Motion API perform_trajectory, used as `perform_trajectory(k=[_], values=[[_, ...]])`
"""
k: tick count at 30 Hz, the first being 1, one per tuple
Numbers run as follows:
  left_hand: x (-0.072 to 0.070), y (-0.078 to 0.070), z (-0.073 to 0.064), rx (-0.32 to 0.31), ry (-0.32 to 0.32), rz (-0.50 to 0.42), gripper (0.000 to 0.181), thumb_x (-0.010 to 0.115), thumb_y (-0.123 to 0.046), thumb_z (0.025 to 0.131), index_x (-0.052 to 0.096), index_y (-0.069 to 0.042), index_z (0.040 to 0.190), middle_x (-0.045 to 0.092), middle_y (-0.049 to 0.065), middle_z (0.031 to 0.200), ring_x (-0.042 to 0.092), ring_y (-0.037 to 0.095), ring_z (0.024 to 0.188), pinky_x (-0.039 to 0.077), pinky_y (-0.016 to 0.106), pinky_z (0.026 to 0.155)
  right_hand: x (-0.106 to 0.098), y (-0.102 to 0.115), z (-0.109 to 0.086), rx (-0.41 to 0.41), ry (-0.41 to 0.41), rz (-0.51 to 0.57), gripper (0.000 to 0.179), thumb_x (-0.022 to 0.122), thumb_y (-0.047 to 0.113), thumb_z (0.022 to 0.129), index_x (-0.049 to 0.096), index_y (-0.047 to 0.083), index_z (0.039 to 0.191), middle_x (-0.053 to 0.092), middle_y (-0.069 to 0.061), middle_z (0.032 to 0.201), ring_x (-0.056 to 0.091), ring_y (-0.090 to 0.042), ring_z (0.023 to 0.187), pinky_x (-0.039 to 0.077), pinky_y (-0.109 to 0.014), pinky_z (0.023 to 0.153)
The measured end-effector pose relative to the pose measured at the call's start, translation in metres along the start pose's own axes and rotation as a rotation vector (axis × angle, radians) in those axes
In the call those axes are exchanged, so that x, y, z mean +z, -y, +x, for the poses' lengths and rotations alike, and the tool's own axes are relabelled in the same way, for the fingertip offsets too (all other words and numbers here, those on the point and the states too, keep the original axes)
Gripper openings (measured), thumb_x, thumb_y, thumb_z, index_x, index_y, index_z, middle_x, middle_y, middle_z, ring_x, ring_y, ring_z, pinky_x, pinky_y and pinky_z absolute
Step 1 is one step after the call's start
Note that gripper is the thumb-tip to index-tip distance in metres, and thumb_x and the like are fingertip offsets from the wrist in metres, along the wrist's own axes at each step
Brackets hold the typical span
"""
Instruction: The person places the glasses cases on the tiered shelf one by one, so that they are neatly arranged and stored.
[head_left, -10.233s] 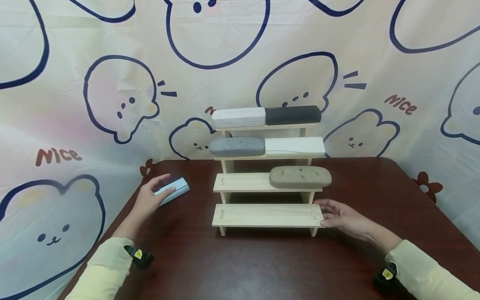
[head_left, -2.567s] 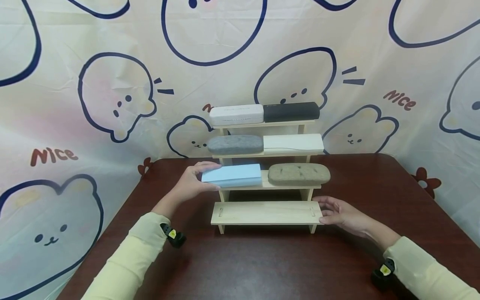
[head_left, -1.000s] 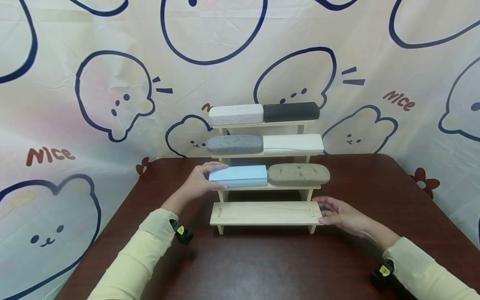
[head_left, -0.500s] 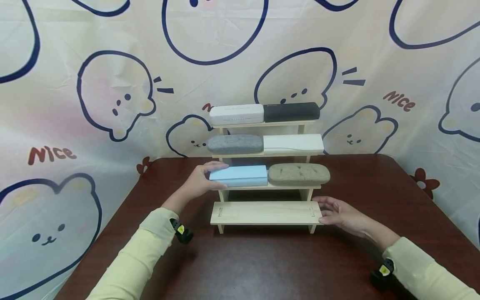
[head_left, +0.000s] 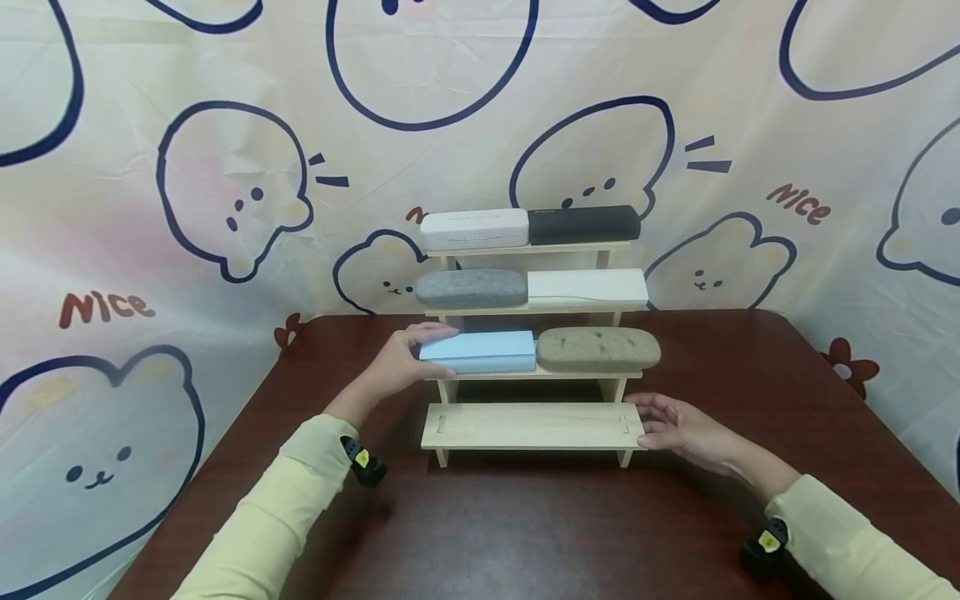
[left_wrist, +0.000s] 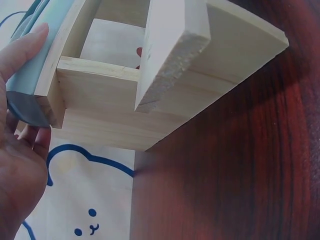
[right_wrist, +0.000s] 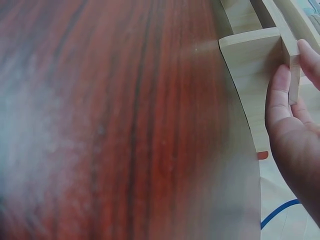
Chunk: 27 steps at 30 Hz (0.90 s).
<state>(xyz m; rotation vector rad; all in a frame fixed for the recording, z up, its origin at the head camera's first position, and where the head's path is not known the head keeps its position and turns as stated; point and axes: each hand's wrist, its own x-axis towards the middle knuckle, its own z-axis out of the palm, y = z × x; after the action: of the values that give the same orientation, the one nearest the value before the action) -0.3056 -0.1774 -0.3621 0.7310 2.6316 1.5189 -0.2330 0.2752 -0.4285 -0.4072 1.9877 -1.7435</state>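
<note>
A light blue glasses case [head_left: 483,352] lies on the left half of the second tier up of a stepped wooden rack [head_left: 528,427]. My left hand [head_left: 393,360] grips its left end, thumb at the front and fingers at the back. In the left wrist view that case [left_wrist: 42,55] rests along the tier's edge. Its right end sits against or very near an olive glasses case [head_left: 598,350]. My right hand [head_left: 678,432] pinches the right end of the lowest tier; in the right wrist view, thumb and fingers are on either side of the board [right_wrist: 293,75].
Higher up are a grey felt case [head_left: 471,288], a white case [head_left: 587,288], another white case [head_left: 474,229] and a black case [head_left: 583,225]. The rack stands on a dark red-brown table [head_left: 525,525]. A cartoon-print cloth [head_left: 420,167] hangs behind.
My left hand has brought the light blue glasses case from the table at the left onto the rack, then slid it right toward the olive case. The right hand has stayed on the rack.
</note>
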Motion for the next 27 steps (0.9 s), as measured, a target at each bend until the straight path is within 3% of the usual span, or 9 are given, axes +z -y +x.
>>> perform_trajectory(k=[15, 21, 27], values=[[-0.006, -0.004, -0.006, 0.028, 0.005, 0.015, 0.063, 0.084, -0.027, 0.076, 0.061, -0.016, 0.133, 0.047, 0.004, 0.142, 0.043, 0.029, 0.119, 0.047, 0.048, 0.089, 0.000, 0.004, 0.000, 0.013, -0.010, -0.016, 0.076, 0.069, 0.007, 0.088, 0.023, -0.008, 0.146, 0.046, -0.022, 0.133, 0.051, -0.028, 0.114, 0.051, -0.034, 0.090], [-0.014, -0.004, -0.012, 0.063, 0.005, 0.062, 0.058, 0.082, -0.031, 0.079, 0.062, -0.020, 0.132, 0.049, 0.001, 0.142, 0.040, 0.026, 0.126, 0.038, 0.057, 0.099, -0.006, 0.010, -0.003, -0.010, -0.017, -0.106, 0.073, 0.068, 0.009, 0.090, 0.025, -0.010, 0.145, 0.046, -0.026, 0.133, 0.053, -0.029, 0.114, 0.051, -0.035, 0.090], [-0.023, -0.007, -0.024, 0.050, -0.018, 0.085, 0.057, 0.080, -0.025, 0.081, 0.060, -0.018, 0.134, 0.049, 0.003, 0.142, 0.037, 0.027, 0.130, 0.033, 0.061, 0.101, -0.015, 0.026, -0.014, -0.001, -0.102, -0.224, 0.068, 0.067, 0.017, 0.092, 0.030, -0.008, 0.144, 0.047, -0.028, 0.135, 0.051, -0.036, 0.118, 0.049, -0.037, 0.091]])
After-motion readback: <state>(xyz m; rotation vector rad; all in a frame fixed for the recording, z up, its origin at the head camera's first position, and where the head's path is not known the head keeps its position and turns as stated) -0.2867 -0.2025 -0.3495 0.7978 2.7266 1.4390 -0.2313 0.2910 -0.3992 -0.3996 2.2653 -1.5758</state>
